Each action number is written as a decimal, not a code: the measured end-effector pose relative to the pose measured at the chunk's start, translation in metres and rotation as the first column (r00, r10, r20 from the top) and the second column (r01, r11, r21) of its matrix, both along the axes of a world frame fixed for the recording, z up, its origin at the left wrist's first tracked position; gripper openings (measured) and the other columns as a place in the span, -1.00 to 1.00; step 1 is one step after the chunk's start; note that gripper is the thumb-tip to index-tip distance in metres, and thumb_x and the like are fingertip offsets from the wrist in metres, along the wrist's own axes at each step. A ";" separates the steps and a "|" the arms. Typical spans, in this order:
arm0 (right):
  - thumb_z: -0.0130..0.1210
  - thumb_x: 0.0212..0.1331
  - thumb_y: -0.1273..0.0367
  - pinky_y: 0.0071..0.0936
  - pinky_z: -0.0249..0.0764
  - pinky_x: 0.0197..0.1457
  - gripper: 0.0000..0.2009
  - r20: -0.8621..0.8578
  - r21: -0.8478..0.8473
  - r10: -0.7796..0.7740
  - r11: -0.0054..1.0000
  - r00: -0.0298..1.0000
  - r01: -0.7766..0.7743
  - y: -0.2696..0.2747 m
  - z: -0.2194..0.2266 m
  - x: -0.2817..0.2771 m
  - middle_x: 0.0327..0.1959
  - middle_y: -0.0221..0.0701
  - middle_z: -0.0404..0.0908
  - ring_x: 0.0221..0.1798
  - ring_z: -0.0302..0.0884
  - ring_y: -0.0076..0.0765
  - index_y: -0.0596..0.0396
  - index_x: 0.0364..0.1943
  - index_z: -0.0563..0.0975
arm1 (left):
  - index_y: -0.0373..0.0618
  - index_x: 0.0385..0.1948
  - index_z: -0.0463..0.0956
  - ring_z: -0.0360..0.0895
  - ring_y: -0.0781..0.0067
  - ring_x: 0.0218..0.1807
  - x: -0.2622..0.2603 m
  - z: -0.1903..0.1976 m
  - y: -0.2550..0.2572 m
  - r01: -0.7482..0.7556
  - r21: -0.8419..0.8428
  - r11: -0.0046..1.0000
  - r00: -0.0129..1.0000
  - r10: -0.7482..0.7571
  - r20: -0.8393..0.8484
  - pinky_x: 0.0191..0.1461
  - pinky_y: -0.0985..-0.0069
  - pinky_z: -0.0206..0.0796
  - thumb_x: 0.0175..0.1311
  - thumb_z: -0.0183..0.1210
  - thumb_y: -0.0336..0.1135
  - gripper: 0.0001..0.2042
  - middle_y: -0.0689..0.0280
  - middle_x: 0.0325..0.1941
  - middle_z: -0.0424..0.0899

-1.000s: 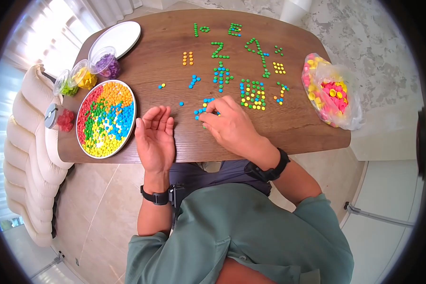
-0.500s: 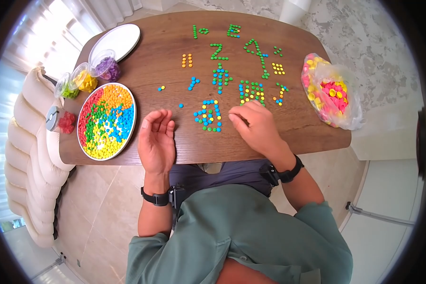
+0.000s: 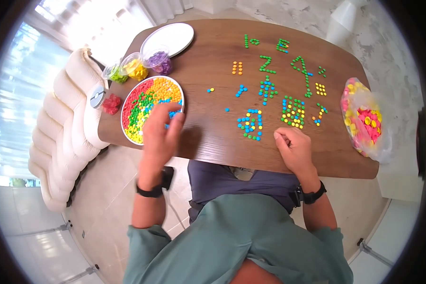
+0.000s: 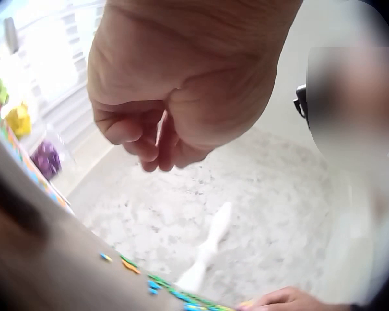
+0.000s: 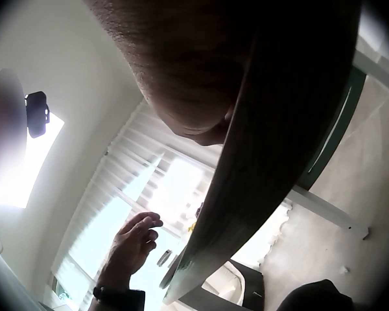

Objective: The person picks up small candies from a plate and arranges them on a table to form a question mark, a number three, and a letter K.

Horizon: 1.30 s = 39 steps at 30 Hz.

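head overhead, wrist views upward (close), table (image 3: pixel 213 137) shared

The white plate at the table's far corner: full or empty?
Empty: the white plate shows only bare surface, unlike the candy plate.
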State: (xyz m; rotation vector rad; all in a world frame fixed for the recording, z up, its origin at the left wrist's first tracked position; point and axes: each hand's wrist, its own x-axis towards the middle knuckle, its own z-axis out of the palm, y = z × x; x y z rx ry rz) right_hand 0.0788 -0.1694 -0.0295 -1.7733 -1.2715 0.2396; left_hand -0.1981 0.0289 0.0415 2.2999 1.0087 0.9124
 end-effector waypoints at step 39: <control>0.27 0.27 0.37 -0.28 0.49 -0.32 -0.90 -0.148 0.250 0.196 0.956 0.969 -0.155 -0.015 -0.008 0.012 -0.52 -0.38 0.62 -0.40 0.58 -0.22 0.11 -0.32 0.65 | -0.32 -0.04 0.70 0.74 0.37 -0.30 -0.024 -0.017 0.103 -0.052 0.041 0.998 0.887 0.065 -0.456 -0.18 0.43 0.55 0.40 0.24 -0.32 -0.74 0.12 -0.26 0.80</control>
